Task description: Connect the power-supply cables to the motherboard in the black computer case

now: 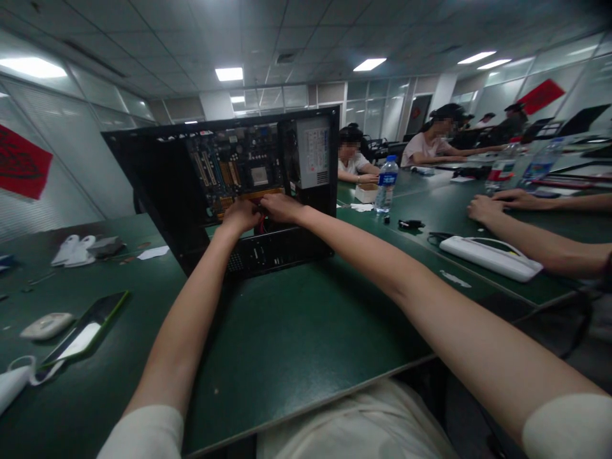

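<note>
An open black computer case (162, 185) stands on the green table in front of me. Inside it are a motherboard (261, 159) and, at the upper right, a silver power supply (314, 153). Both my hands reach into the lower part of the case, close together. My left hand (240, 217) has its fingers curled near the board's lower edge. Beside it, my right hand (282, 208) is bent in a pinch. Red and dark wires (261, 223) hang just below the fingers. What the fingertips hold is hidden or too small to name.
A phone (86, 328) and a white case (46, 326) lie at left. To the right are a water bottle (386, 185), a white power strip (490, 257) and another person's hands (492, 205). Other people sit further back. The table's front edge (306, 405) is near me.
</note>
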Tool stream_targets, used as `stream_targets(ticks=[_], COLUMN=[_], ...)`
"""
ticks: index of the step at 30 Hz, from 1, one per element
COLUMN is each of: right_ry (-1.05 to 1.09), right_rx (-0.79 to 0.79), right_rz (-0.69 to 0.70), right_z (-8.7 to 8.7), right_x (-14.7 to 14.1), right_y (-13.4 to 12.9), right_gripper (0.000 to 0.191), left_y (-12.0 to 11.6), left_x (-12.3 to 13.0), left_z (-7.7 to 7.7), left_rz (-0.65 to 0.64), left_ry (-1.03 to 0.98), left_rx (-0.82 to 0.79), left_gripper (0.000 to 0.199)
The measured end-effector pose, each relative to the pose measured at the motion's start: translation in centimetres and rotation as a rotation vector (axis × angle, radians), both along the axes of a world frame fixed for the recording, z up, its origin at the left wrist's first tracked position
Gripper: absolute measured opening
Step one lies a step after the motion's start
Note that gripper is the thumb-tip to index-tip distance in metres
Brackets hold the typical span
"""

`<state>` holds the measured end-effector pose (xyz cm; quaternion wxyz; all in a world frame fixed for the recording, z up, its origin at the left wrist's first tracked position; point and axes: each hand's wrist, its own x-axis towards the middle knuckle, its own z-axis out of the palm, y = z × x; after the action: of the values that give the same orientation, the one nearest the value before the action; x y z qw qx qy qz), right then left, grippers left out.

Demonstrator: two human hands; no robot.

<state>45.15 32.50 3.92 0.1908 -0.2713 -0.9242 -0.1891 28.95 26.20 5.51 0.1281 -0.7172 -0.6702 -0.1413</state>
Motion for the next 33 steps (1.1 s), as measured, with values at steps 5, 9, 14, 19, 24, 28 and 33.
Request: stream_targets(ticks=[5,9,14,19,24,28,33], right_ry=[-0.013,-0.026,-0.029,-0.014,-0.020,-0.018,0.004], right_rx=[0.007,-0.004,-0.029,0.002,0.012,0.013,0.005], right_rz=[-0.003,-0.064,-0.092,-0.102,-0.112,-0.118,-0.149], right_z=[-0.03,0.15,0.36,0.34,0.31,0.37,0.51], right_x=[0.14,0.10,0.15,0.11,0.04,0.14,0.32], right_y=[0.08,-0.20,-0.51,-0.34,-0.25,-0.43,-0.72], right_gripper=[0.030,0.031,0.031,0.033,0.035,0.035,0.033], left_y=[-0.08,-0.10,-0.10,0.35,0.59,0.47,0.13], left_x=[-0.14,-0.04,0.09,-0.31,-0.41,-0.21,0.04], left_z=[0.00,-0.01,0.01,-0.12,-0.27,-0.29,-0.25], left_rz=[-0.027,-0.039,-0.050,-0.072,-0.084,-0.061,-0.042], left_ry=[-0.010,0.000,0.001,-0.024,-0.032,-0.038,-0.020], left_rx=[-0.038,-0.055,-0.049,-0.037,-0.044,-0.039,-0.015], left_gripper=[0.033,0.033,0.032,0.032,0.032,0.033,0.034])
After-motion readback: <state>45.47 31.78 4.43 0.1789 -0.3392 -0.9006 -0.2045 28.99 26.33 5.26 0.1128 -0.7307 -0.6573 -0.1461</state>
